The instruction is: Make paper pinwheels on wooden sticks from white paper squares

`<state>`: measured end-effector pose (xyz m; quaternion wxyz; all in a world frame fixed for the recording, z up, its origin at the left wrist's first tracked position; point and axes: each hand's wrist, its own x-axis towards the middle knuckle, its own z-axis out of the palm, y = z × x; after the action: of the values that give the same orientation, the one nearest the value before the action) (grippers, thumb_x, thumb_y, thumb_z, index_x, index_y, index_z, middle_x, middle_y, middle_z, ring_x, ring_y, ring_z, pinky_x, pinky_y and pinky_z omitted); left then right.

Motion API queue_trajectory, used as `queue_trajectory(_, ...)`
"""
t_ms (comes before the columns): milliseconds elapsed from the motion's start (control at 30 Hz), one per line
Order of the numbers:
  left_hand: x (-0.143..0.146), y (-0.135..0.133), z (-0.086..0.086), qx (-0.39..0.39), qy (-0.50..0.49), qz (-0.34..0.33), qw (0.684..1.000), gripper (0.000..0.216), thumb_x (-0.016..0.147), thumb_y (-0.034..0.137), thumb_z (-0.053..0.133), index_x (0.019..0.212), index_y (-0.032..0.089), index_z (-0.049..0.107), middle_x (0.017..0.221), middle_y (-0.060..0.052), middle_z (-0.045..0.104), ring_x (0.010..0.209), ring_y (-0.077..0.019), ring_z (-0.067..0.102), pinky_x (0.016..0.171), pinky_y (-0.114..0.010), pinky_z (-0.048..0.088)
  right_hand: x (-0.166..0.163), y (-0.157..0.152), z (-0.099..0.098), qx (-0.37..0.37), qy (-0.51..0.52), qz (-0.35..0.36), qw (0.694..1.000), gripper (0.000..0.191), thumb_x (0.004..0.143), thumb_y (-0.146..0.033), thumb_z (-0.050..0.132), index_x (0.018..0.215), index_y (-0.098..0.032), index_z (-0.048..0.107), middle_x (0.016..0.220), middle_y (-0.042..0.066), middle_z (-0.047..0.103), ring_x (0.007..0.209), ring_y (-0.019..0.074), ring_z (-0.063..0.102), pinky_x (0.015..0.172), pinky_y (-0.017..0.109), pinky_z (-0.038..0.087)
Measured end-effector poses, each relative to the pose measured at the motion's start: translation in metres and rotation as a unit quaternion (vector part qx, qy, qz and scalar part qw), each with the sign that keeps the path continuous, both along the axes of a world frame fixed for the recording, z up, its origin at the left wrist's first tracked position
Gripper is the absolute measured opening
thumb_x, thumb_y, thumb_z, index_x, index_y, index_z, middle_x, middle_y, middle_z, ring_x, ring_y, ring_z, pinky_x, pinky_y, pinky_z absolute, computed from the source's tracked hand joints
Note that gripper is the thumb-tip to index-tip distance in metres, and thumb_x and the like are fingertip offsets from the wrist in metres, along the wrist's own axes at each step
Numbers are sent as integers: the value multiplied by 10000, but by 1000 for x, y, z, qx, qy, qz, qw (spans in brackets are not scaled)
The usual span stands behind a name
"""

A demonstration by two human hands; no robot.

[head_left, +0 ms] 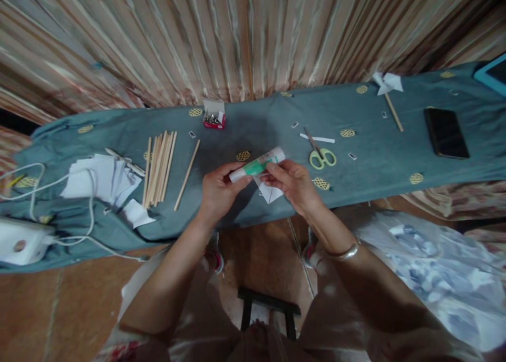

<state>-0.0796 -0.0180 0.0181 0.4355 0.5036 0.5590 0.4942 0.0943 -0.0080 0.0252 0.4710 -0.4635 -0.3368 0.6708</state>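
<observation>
While your left hand (pixel 217 191) and right hand (pixel 292 185) each closed their fingers round the glue stick (pixel 258 165), it hung just above a folded paper (pixel 271 192) at the bench's (pixel 375 156) near edge. One pinwheel (pixel 387 82) lay finished far right; sticks (pixel 158 167) and paper squares (pixel 100 177) lay unused at left.

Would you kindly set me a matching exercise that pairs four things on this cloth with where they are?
Things:
1. glue tube
2. scissors
3. wooden sticks
4. black phone

Places:
a. far right end of the cloth
b. left of the left hand
c. held by the left hand and right hand
d. just right of the right hand

Pairs: 1-c, 2-d, 3-b, 4-a
</observation>
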Motion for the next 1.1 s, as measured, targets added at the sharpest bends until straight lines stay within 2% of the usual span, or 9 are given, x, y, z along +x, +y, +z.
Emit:
queue_trajectory(167, -35, 9, -1, 22, 131, 83, 988, 270, 679, 335, 792, 907, 196, 755, 807, -17, 733, 697, -165, 624, 637, -262, 461, 19, 4, -1, 59, -75, -28, 995, 412, 612, -523, 853, 852, -223, 705, 782, 6, 753, 676, 128, 675, 658, 271, 542)
queue_trajectory(300, -54, 11, -4, 36, 223, 99, 969, 256, 692, 332, 771, 914, 208, 742, 808, -25, 722, 668, -172, 595, 624, -277, 445, 37, 3, -7, 129, -167, -39, 977, 285, 700, -467, 798, 833, -232, 707, 742, -5, 733, 667, 131, 642, 663, 286, 511)
queue_trajectory(467, -58, 9, -7, 50, 268, 74, 959, 193, 679, 301, 754, 857, 227, 738, 825, -45, 712, 773, -227, 613, 693, -308, 458, 53, -10, -10, 214, -373, -6, 903, 158, 836, -375, 663, 845, -232, 731, 738, 0, 715, 661, 154, 619, 662, 306, 471)
queue_trajectory(533, -56, 9, -7, 35, 263, 69, 962, 183, 670, 284, 756, 842, 222, 739, 806, -44, 702, 777, -231, 616, 695, -307, 451, 56, -16, -8, 237, -421, 14, 875, 166, 863, -358, 626, 870, -234, 737, 773, 15, 723, 694, 175, 635, 699, 327, 483)
queue_trajectory(600, -54, 8, -7, 28, 255, 63, 964, 174, 671, 276, 756, 834, 220, 738, 809, -43, 700, 775, -225, 615, 705, -306, 451, 56, -20, -7, 248, -437, 14, 865, 165, 866, -355, 623, 901, -243, 739, 823, 30, 735, 738, 195, 653, 747, 353, 503)
queue_trajectory(733, -43, 1, -5, 24, 206, 43, 977, 235, 682, 306, 767, 898, 218, 738, 847, -34, 716, 751, -195, 610, 696, -295, 466, 50, -18, -6, 240, -387, -2, 890, 217, 856, -378, 659, 1037, -275, 719, 965, 39, 740, 869, 217, 676, 854, 396, 531)
queue_trajectory(900, -19, -11, -6, -34, -3, -27, 999, 339, 620, 354, 845, 895, 182, 745, 807, -31, 720, 697, -158, 616, 655, -269, 499, 33, -7, -9, 202, -203, 0, 958, 475, 826, -470, 705, 1266, -312, 618, 1325, 52, 637, 1169, 237, 614, 980, 391, 508)
queue_trajectory(1000, -10, -16, -4, -63, -59, -69, 994, 310, 636, 339, 854, 898, 196, 772, 841, -34, 746, 738, -169, 646, 730, -294, 535, 24, -4, -11, 183, -189, 43, 964, 434, 810, -534, 700, 1171, -294, 682, 1201, 44, 703, 1101, 236, 640, 965, 387, 507)
queue_trajectory(1100, -9, -22, -1, -64, -41, -88, 993, 303, 661, 335, 844, 934, 214, 788, 877, -29, 767, 775, -187, 667, 762, -303, 542, 19, -4, -10, 181, -213, 74, 957, 379, 810, -559, 687, 1034, -258, 739, 1051, 44, 749, 983, 223, 667, 913, 370, 510)
